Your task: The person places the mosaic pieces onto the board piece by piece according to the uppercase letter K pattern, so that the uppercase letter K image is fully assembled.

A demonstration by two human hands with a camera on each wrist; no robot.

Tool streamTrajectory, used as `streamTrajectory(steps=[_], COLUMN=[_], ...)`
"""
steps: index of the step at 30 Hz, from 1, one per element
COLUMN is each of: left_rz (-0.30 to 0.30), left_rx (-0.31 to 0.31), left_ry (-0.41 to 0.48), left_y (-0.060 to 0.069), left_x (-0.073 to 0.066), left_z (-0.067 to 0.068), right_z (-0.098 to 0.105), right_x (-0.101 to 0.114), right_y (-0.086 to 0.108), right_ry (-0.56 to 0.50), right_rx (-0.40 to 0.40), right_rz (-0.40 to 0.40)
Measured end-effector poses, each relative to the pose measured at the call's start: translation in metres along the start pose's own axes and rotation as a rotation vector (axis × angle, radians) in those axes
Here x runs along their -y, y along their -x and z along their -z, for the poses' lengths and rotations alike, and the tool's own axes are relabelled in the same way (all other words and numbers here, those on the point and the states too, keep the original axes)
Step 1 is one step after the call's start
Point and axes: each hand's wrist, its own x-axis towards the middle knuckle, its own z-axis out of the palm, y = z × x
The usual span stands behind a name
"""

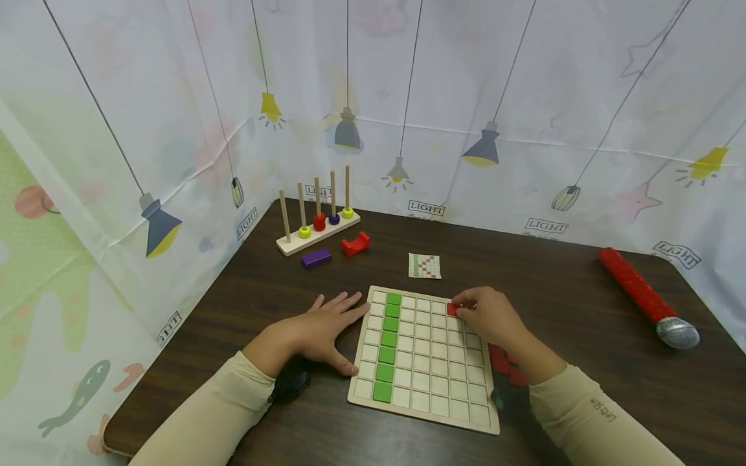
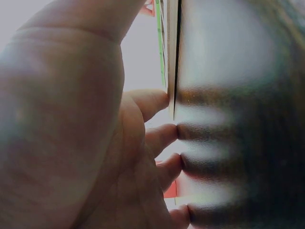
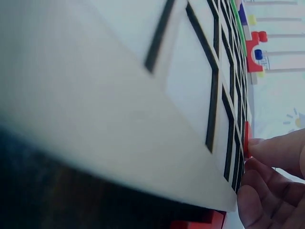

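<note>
A wooden grid board lies on the table with one column of green tiles near its left side. My left hand is spread flat beside it, thumb and index fingertip touching its left edge. At the board's far right, my right hand pinches a red square tile between thumb and fingers, over the row farthest from me. The same red tile shows edge-on in the right wrist view, by the fingertips. More red tiles lie on the table right of the board, partly hidden under my right wrist.
Beyond the board lies a small pattern card. At the back left stand a peg rack with coloured beads, a purple block and a red curved block. A red microphone lies at the right.
</note>
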Motion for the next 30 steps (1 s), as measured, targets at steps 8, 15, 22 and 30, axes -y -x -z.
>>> streamTrajectory(steps=[8, 15, 22, 30], left_rz=[-0.004, -0.004, 0.006, 0.009], left_rx=[0.0, 0.006, 0.017, 0.011], left_ry=[0.003, -0.003, 0.004, 0.014], left_y=[-0.001, -0.001, 0.0, 0.001], left_x=[0.0, 0.0, 0.001, 0.0], left_z=[0.0, 0.001, 0.001, 0.0], right_z=[0.004, 0.019, 0.035, 0.046], right_x=[0.001, -0.01, -0.037, -0.06], right_y=[0.011, 0.035, 0.049, 0.061], right_ry=[0.027, 0.048, 0.069, 0.092], right_rx=[-0.002, -0.012, 0.042, 0.048], right_rz=[0.025, 0.024, -0.046, -0.083])
